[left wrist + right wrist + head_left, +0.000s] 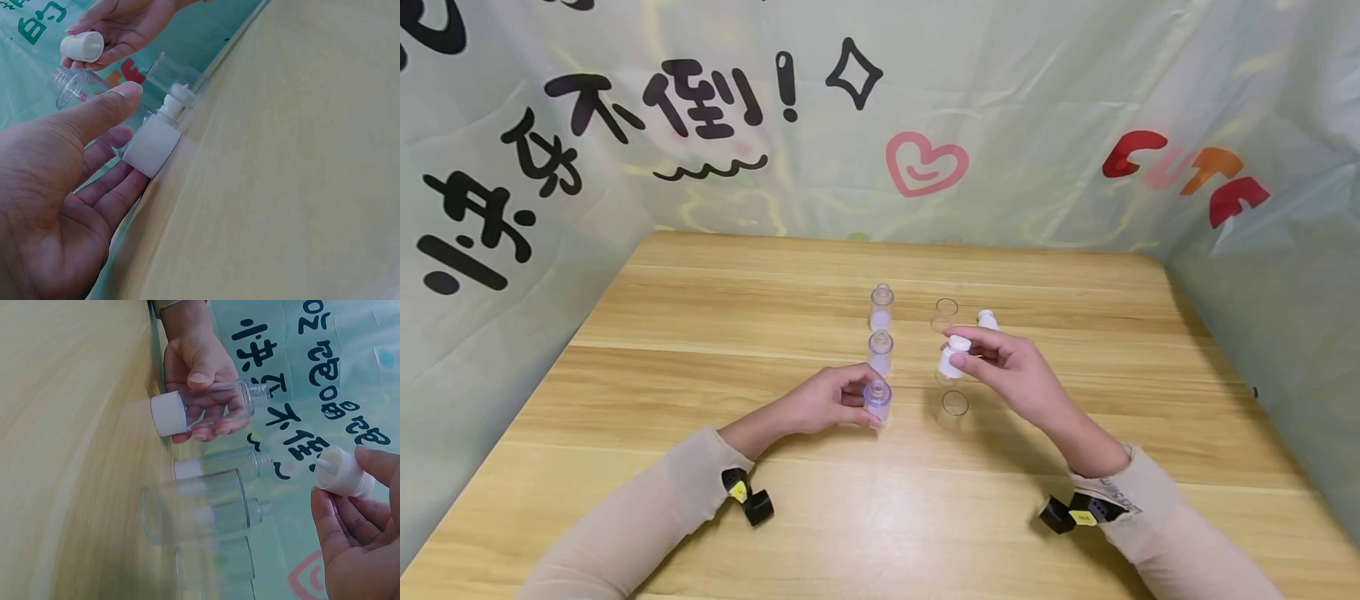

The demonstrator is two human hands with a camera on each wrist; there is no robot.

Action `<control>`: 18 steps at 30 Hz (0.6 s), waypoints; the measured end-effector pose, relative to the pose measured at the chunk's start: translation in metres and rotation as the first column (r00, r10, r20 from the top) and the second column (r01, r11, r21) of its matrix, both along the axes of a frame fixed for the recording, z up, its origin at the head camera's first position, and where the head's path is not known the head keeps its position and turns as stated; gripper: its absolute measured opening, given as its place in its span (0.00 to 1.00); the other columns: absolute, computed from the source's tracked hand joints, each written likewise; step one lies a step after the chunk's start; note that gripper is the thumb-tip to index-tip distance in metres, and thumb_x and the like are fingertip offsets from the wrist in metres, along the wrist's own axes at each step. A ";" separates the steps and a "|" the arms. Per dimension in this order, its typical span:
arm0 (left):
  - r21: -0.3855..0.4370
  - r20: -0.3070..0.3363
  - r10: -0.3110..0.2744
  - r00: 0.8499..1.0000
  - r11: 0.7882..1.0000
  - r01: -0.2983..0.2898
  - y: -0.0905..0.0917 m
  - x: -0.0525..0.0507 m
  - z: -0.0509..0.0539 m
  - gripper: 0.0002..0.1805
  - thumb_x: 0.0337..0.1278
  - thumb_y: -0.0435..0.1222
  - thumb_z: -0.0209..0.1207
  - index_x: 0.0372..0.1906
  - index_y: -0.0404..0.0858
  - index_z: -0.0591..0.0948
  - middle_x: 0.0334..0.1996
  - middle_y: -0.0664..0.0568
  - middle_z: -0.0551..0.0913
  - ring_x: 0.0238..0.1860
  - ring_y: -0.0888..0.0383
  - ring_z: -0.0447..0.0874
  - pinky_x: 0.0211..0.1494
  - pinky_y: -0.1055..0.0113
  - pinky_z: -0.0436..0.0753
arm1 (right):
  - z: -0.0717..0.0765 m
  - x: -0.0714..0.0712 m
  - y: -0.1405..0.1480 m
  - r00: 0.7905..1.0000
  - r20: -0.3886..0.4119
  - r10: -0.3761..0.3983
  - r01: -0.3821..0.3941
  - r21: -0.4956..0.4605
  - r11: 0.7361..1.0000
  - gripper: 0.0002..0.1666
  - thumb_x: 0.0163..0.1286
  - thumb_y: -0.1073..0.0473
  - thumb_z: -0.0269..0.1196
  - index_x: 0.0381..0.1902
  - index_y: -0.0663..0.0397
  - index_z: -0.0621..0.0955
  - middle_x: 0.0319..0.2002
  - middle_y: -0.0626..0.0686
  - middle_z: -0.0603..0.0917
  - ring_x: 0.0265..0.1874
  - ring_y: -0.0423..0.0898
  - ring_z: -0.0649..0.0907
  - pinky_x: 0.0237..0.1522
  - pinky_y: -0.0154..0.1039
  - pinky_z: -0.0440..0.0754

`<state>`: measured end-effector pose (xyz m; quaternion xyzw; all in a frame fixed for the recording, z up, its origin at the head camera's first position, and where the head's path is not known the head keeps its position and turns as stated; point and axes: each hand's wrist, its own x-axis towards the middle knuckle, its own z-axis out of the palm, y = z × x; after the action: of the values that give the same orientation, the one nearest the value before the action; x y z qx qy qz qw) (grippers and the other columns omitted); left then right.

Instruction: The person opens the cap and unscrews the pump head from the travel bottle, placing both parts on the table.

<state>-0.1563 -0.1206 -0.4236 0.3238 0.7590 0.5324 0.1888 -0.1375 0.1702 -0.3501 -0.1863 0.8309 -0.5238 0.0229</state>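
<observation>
My left hand [820, 402] holds a clear bottle [877, 402] upright between thumb and fingers. The bottle has a threaded, uncapped neck and a white base [169, 414], which is at or close to the tabletop. Opposite, my right hand [1026, 379] pinches a white pump head [953, 358] in the air, to the right of the bottle and apart from it. In the right wrist view a short white stem shows inside the pump head's hollow end. Two similar uncapped bottles, a nearer one [880, 353] and a farther one [882, 308], stand behind the held bottle.
Clear open-rimmed covers stand in a row on the right, with a near one [955, 406] and a far one [946, 310]. Another white pump head [987, 319] is behind my right hand. A printed curtain [1037, 100] surrounds the wooden table [700, 292].
</observation>
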 end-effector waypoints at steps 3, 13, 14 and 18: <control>0.001 0.001 0.000 1.000 1.000 0.000 0.000 0.000 0.000 0.21 0.51 0.31 0.71 0.51 0.36 0.78 0.47 0.46 0.82 0.50 0.52 0.83 0.54 0.68 0.82 | -0.001 0.001 0.006 1.000 0.003 -0.018 0.018 0.010 1.000 0.23 0.68 0.53 0.66 0.59 0.50 0.81 0.32 0.53 0.80 0.27 0.46 0.74 0.24 0.34 0.73; -0.001 0.007 0.002 1.000 1.000 -0.002 0.000 0.000 0.001 0.22 0.50 0.30 0.71 0.52 0.37 0.78 0.46 0.47 0.82 0.50 0.53 0.83 0.54 0.67 0.82 | -0.005 0.004 0.023 0.999 -0.005 -0.053 0.053 -0.006 0.999 0.21 0.70 0.57 0.65 0.59 0.56 0.80 0.37 0.55 0.83 0.32 0.52 0.81 0.27 0.33 0.80; 0.000 0.008 0.001 1.000 1.000 -0.001 0.000 0.000 0.002 0.22 0.50 0.31 0.71 0.52 0.37 0.78 0.46 0.46 0.82 0.50 0.53 0.83 0.54 0.67 0.82 | -0.005 0.005 0.024 0.998 -0.007 -0.059 0.059 -0.003 0.998 0.21 0.70 0.58 0.65 0.59 0.57 0.80 0.38 0.54 0.84 0.32 0.51 0.81 0.28 0.33 0.80; 0.000 0.009 0.003 1.000 1.000 -0.003 0.000 0.000 0.001 0.22 0.51 0.31 0.71 0.52 0.37 0.78 0.46 0.47 0.82 0.50 0.53 0.83 0.54 0.68 0.82 | -0.007 0.007 0.030 0.997 -0.010 -0.076 0.076 0.000 0.997 0.22 0.70 0.58 0.65 0.59 0.58 0.80 0.40 0.53 0.85 0.33 0.44 0.82 0.31 0.32 0.82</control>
<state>-0.1562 -0.1204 -0.4227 0.3201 0.7588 0.5341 0.1913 -0.1310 0.2005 -0.3567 -0.1570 0.8376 -0.5232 -0.0012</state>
